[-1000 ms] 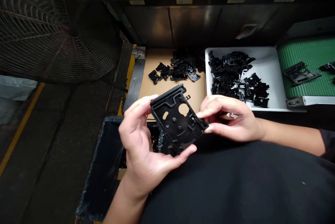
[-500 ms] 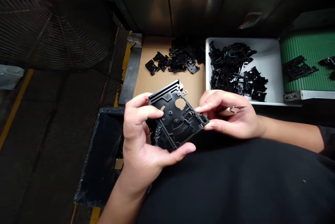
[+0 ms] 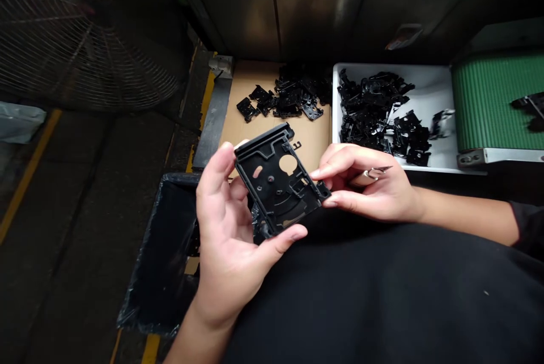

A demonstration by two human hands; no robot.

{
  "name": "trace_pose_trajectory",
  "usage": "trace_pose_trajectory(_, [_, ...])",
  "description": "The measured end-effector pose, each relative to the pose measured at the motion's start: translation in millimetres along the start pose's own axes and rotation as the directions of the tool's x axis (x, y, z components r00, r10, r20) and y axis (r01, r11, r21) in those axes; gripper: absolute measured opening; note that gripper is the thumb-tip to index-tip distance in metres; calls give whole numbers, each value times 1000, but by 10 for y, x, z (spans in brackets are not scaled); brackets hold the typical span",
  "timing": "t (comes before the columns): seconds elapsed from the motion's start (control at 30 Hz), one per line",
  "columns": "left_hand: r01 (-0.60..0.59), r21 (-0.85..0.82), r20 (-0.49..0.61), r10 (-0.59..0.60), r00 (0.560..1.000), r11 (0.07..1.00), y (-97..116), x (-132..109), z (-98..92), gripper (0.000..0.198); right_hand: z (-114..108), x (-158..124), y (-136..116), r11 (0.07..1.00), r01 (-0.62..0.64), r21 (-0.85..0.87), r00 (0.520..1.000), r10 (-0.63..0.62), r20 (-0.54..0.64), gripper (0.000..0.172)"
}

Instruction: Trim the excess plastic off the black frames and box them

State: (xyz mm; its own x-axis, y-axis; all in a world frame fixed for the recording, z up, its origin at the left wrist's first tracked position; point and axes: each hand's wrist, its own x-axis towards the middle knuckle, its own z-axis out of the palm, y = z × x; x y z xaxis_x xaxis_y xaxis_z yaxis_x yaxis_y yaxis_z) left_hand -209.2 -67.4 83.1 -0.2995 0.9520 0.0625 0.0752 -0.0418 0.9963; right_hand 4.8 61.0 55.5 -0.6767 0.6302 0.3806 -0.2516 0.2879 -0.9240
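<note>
A black plastic frame part with a round hole, a slot and raised ribs is held tilted in front of me. My left hand cradles it from the left, fingers at its upper left edge and behind it, thumb along the lower edge. My right hand pinches its right corner between thumb and fingers. A small pointed metal tool sticks out between the right hand's fingers; its kind is unclear. Beyond the hands, a pile of similar black parts lies on a cardboard sheet.
A white tray holds more black parts, one blurred near its right side. To its right a green ribbed conveyor belt carries another part. A black-lined bin stands lower left, and a large fan upper left.
The held part has tipped and shifted slightly left, and my left fingers have moved off its face to its edge. A part has dropped off the belt into the white tray.
</note>
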Motion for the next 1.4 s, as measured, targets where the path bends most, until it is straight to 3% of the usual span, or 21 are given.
trace_pose_trajectory(0.1, [31,17,-5,-31,1000,999,-16,-24,-8,118,-1,5,-4,1000,17,19,1000,-17,0,29])
trace_pose_trajectory(0.5, [-31,55,-10,32,999,998,51,-55,70,117,-38,24,24,996,15,84,1000,-13,-17,29])
trace_pose_trajectory(0.83, [-14,104,-46,19,999,994,-11,-10,95,125,-57,94,66,985,132,115,991,-127,-45,28])
trace_pose_trajectory(1.0, [-26,155,-31,31,999,988,-50,6,74,123,-72,97,65,989,129,72,991,-127,-41,27])
trace_pose_trajectory(1.23, [-120,205,-15,125,992,972,-82,4,36,125,-68,110,60,990,129,60,991,-127,-40,24])
trace_pose_trajectory(1.4, [-122,204,-28,130,991,971,-76,-3,24,123,-70,125,59,988,140,67,990,-139,-20,25])
